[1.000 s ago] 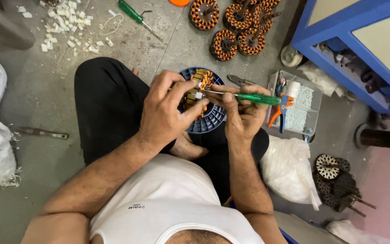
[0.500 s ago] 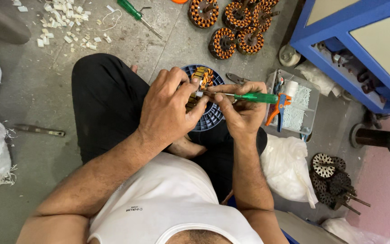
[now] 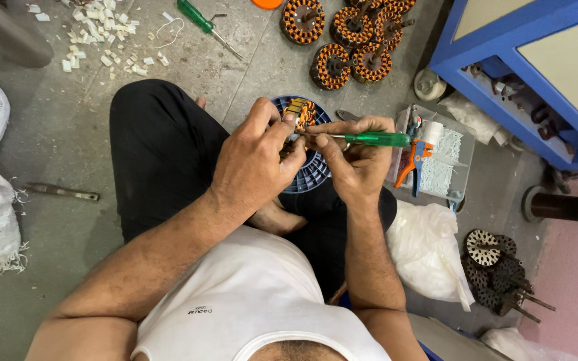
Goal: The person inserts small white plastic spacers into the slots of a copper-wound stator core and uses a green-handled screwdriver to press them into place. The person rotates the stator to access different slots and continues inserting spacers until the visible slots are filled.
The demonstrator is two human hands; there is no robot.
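Note:
I sit cross-legged on the floor with a round motor stator (image 3: 312, 175) on my lap; it has a dark blue slotted core and copper-orange windings. My left hand (image 3: 257, 160) grips its near side, fingers curled over the top by the windings. My right hand (image 3: 359, 160) holds a green-handled screwdriver (image 3: 376, 140) level, its metal tip pointing left into the windings between my two hands. The stator's middle is hidden by my hands.
Several wound copper stators (image 3: 349, 40) lie at the top. A second green screwdriver (image 3: 202, 21) and white scraps (image 3: 95, 33) lie top left. A tray with orange pliers (image 3: 429, 157), a blue cabinet frame (image 3: 503, 73), white bags (image 3: 429, 247), bare stator cores (image 3: 496, 264) and a wire spool (image 3: 566, 207) are on the right.
Both hands stay on the stator and screwdriver; the screwdriver tip works slightly at the windings. The view has shifted a little.

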